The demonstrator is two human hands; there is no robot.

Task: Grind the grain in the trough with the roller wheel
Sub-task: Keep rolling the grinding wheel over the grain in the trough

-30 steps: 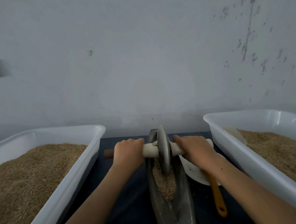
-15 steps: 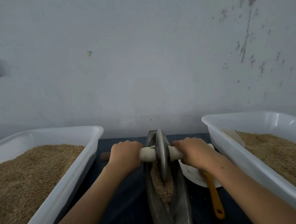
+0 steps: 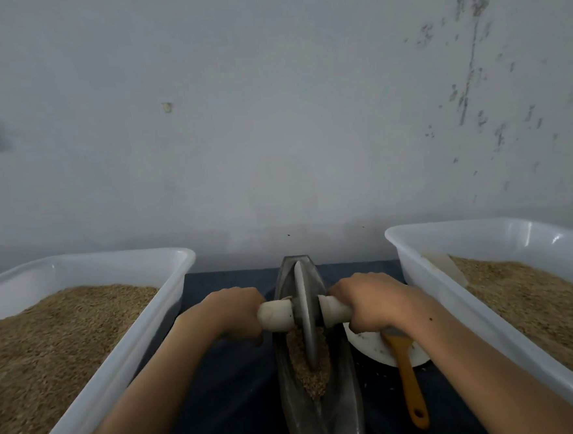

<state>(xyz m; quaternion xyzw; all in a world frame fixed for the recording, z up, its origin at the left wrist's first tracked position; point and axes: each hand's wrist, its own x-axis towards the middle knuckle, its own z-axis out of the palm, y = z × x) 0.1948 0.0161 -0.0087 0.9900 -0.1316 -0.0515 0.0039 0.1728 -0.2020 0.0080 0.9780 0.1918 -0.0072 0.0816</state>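
Observation:
A narrow grey metal trough (image 3: 349, 412) runs from the wall toward me on the dark cloth, with brown grain (image 3: 300, 361) heaped in its middle. The grey roller wheel (image 3: 306, 320) stands upright in the trough, its rim sunk in the grain. A pale wooden axle handle (image 3: 275, 315) passes through the wheel. My left hand (image 3: 232, 313) grips the handle's left end and my right hand (image 3: 372, 305) grips its right end, both with fingers curled round it.
Two large white plastic tubs of brown grain flank the trough, a left tub (image 3: 125, 357) and a right tub (image 3: 482, 325). A white plate (image 3: 372, 346) with an orange-handled brush (image 3: 410, 384) lies right of the trough. A pale wall (image 3: 272, 133) stands close behind.
Both hands have pulled the handle toward me, rolling the wheel along the trough from its far end into the grain heap.

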